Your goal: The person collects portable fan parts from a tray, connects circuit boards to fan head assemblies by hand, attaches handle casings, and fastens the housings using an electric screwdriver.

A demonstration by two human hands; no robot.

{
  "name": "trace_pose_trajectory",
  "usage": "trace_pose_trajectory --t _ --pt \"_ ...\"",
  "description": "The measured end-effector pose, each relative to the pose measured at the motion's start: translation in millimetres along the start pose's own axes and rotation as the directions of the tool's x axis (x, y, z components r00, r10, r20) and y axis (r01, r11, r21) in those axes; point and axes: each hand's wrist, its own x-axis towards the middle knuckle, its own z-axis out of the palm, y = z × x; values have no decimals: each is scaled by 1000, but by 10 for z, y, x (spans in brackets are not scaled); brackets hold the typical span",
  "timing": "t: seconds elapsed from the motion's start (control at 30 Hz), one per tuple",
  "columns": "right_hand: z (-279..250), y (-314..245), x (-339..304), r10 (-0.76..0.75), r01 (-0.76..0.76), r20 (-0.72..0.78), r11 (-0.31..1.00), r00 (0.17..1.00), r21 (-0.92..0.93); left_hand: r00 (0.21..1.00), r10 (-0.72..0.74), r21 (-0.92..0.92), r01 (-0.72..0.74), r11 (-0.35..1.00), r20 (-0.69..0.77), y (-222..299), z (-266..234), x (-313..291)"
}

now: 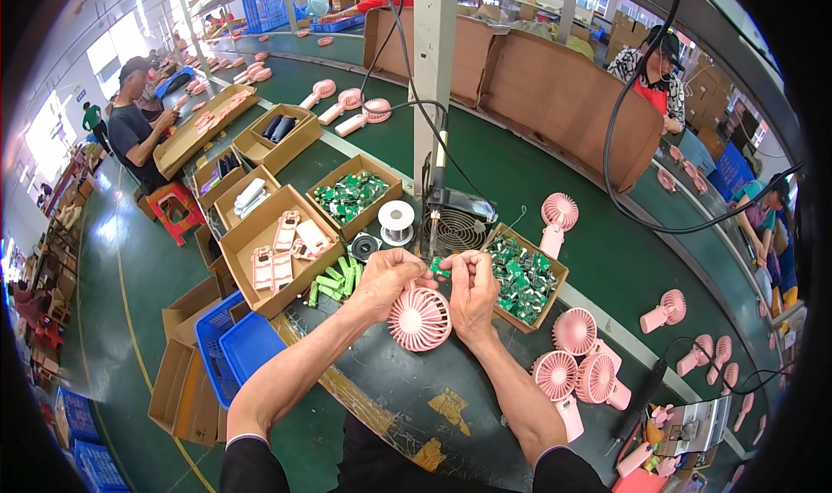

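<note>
A small green circuit board (439, 268) sits between my fingertips, just below the upright soldering iron (439, 177). My right hand (473, 292) pinches the board at its right side. Close beside it, my left hand (388, 282) is closed in a pinch too, but what its fingertips hold is hidden. Under both hands a round pink fan head (419, 320) rests on the worn dark worktop (390, 380), its grille facing up. Behind my left hand stand a white spool of solder wire (396, 220) and several green battery cells (338, 281).
Boxes of circuit boards stand at right (523, 278) and left (353, 194), near a box of pink casings (282, 250). Finished-looking pink fans (575, 367) lie right. A blue basket (221, 346) is at lower left. Cables (620, 129) hang overhead; a green conveyor (537, 172) runs behind.
</note>
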Motion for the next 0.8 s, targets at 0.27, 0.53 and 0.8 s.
trace_pose_trajectory --t 0.27,0.53,0.8 --pt "-15 -5 0 -26 26 -1 999 1000 -40 1000 -12 9 12 1000 13 -5 -11 -36" --pt "-9 20 -14 -25 26 9 997 1000 -72 998 -20 36 18 999 56 5 -56 -26" --pt "-4 49 -18 -36 37 13 996 999 -76 993 -33 140 17 990 111 21 -92 16"
